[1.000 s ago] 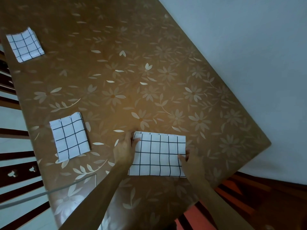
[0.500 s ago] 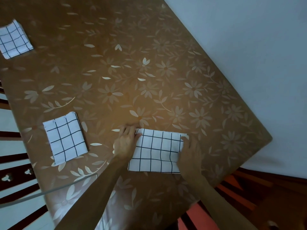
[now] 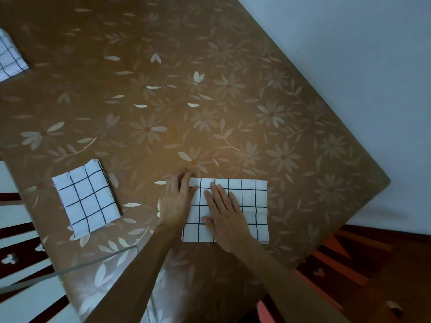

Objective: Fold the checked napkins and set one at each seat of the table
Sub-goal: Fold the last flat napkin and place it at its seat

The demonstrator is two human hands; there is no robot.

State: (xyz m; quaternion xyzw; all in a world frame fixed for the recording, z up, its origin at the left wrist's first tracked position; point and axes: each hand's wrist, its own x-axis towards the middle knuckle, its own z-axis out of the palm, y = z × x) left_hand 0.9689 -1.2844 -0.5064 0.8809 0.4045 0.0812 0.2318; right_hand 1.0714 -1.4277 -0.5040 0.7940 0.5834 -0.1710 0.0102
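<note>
Since half a second ago the right hand [image 3: 227, 216] has slid from the right edge of the white black-checked cloth napkin [image 3: 247, 210] onto its middle; the left hand [image 3: 178, 201] stays at its left edge. Both lie flat with fingers spread, clamped on nothing, probably pressing the crease before another fold. It sits near the front edge of the brown flower-patterned surface [image 3: 233, 101]. Two folded checked napkins, one [image 3: 86, 198] by the left edge and one [image 3: 10, 55] further along it, likely mark seats.

Dark wooden chair backs [image 3: 21, 248] left, perhaps another chair [image 3: 345, 259] at right; pale wall [image 3: 349, 54].
</note>
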